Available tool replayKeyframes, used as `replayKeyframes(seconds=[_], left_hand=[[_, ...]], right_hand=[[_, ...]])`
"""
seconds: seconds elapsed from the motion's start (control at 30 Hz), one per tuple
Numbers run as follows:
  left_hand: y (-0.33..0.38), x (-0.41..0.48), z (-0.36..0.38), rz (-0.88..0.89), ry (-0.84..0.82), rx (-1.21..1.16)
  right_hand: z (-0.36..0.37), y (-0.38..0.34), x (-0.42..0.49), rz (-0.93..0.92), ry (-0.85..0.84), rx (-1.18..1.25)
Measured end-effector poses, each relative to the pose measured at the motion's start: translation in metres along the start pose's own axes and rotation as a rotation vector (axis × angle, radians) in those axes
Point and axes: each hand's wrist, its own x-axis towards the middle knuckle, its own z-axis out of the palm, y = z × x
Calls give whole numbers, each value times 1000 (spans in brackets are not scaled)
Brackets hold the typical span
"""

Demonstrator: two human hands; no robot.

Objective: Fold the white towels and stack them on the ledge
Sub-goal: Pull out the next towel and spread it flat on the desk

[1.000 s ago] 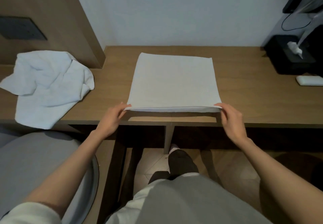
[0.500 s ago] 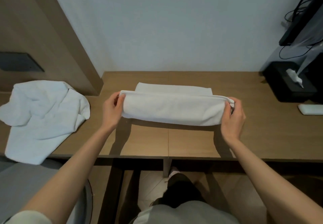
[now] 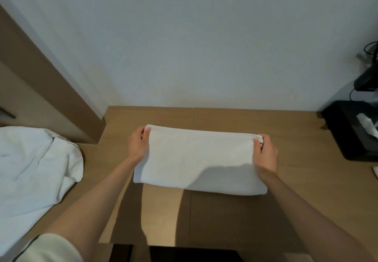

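A white towel [image 3: 199, 159] lies folded in half on the wooden ledge [image 3: 225, 216], a wide rectangle with its fold toward me. My left hand [image 3: 138, 146] pinches its far left corner. My right hand [image 3: 264, 153] pinches the far right corner, where the layered edges bunch between thumb and fingers. A second white towel [image 3: 34, 171] lies crumpled on the lower surface at the left.
A white wall runs along the back of the ledge. A wooden panel [image 3: 47, 94] slants up at the left. A black box [image 3: 351, 130] with white tissue in it stands at the right edge, with black cables above it.
Both hands carried the towel's near edge up and over to the far edge, folding it in half. The view has tilted up toward the wall.
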Motion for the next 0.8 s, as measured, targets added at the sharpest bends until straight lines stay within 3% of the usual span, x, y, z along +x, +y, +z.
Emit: replayKeyframes(seconds=[0.13, 0.27, 0.5, 0.6, 0.8], left_hand=[[-10, 22, 17, -69, -82, 71], [-19, 33, 24, -86, -48, 162], [-16, 51, 29, -130, -67, 247], [-18, 56, 32, -198, -71, 290], [-11, 59, 36, -373, 14, 110]], right_hand=[[11, 5, 22, 91, -126, -10], [15, 7, 35, 78, -214, -187], [24, -2, 52, 53, -180, -451], [27, 1, 55, 59, -143, -438], [31, 1, 61, 197, -99, -283]])
